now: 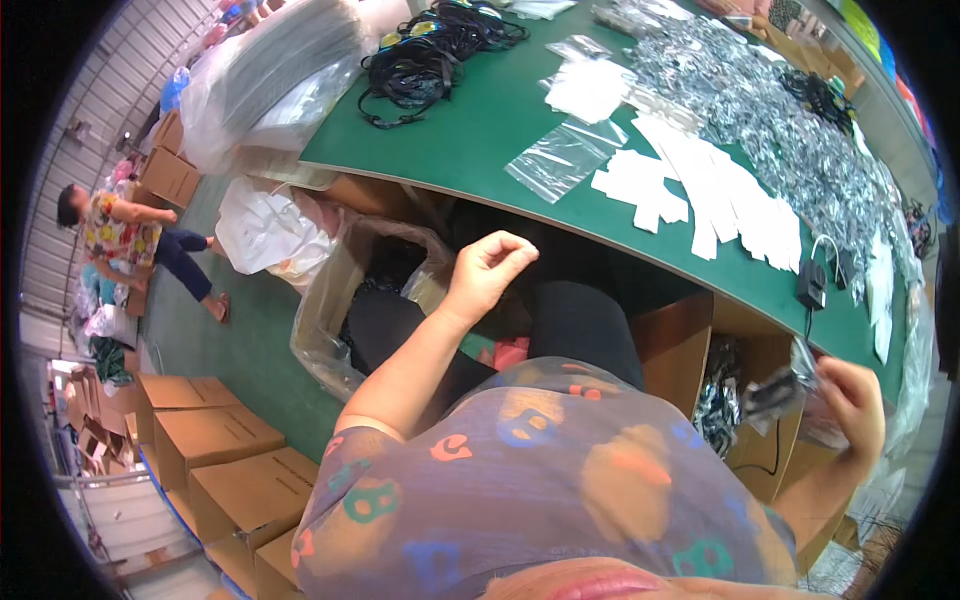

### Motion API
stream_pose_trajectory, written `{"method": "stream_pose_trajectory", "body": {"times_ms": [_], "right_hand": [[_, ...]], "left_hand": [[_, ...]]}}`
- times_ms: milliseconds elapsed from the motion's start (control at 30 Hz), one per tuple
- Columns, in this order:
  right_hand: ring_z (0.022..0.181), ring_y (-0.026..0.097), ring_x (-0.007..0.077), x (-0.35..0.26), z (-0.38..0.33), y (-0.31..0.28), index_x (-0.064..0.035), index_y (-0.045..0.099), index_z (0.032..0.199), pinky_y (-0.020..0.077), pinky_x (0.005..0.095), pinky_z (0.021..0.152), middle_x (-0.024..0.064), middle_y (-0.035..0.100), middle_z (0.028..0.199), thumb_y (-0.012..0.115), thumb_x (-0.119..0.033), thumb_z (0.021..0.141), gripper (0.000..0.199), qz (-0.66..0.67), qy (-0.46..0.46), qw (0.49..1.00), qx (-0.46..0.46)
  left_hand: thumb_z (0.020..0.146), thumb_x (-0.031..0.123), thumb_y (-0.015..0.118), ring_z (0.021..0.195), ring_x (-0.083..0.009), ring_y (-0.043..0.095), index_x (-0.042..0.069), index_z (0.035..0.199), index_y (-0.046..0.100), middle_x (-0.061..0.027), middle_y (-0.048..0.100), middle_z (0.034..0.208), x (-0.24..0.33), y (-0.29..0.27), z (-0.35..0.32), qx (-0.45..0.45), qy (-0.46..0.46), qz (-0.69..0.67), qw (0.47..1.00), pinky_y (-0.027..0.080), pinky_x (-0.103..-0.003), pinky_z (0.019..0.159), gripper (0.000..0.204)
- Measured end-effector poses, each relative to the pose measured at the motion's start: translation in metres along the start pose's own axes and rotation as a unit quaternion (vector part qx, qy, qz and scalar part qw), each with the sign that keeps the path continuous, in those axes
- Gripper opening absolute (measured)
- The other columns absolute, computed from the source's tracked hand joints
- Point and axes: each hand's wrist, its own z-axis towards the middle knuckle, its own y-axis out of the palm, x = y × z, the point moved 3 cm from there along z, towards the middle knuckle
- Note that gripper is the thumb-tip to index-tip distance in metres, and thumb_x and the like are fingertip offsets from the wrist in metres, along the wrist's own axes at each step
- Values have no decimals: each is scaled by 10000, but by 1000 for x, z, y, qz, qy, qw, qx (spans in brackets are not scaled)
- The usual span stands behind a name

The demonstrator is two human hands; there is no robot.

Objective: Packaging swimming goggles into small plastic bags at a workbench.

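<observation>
My left hand [490, 272] hovers over my lap before the table edge, its thumb and fingers closed in a pinch with nothing showing in them. Out to the right, my right hand [852, 405] grips a small clear plastic packet [776, 394] with something dark inside. The packet is over an open cardboard box [790, 440] with similar shiny packets [718, 395] in it. On the green table [440, 160] lie a flat clear zip bag [562, 160], white paper slips [640, 190] and a tangle of black-strapped goggles [425, 65].
A big heap of clear packets [740, 90] covers the table's far right. A small black adapter [812, 285] with a cord lies at the right edge. Plastic-lined bag [325, 330] stands by my left leg. Cartons [220, 440] line the left; another person [125, 235] walks behind them.
</observation>
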Motion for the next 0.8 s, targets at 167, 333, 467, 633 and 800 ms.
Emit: {"method": "stream_pose_trajectory", "body": {"times_ms": [167,333,467,633,800], "right_hand": [[805,524,66,23,-17,-23,35,633,1272,430,219,694,-24,640,1005,656,-49,974,311,28,96,971,217],[709,519,108,-36,65,8,35,668,1168,455,264,680,31,621,823,720,-23,862,316,-21,-86,987,132],[654,566,167,-86,156,41,-38,699,1136,472,317,617,81,614,769,747,-96,871,275,-75,-229,969,44],[860,684,313,-141,215,97,-85,693,1168,531,416,762,130,695,917,743,-215,904,298,-125,-346,929,-43],[1234,582,369,-205,274,143,-54,531,1432,470,416,1043,174,614,1334,777,-238,886,627,-21,-471,864,177]], "left_hand": [[998,107,689,910,-86,654,8,982,714,-4,716,969,-1,-45,33,92,52,61,993,524,-252,850,103],[996,109,580,1128,-335,661,29,1171,692,-157,712,1177,45,-119,126,213,303,424,827,512,-402,996,222],[946,259,669,1253,-349,602,44,1247,673,-164,687,1265,34,-206,169,230,227,664,674,420,-495,1107,370],[935,223,696,1030,-327,652,76,1139,703,-107,711,1045,96,-167,166,98,260,619,735,512,-475,906,252],[914,109,707,905,-344,667,80,1103,677,-110,671,988,163,-78,105,0,360,565,743,545,-431,770,193]]}}
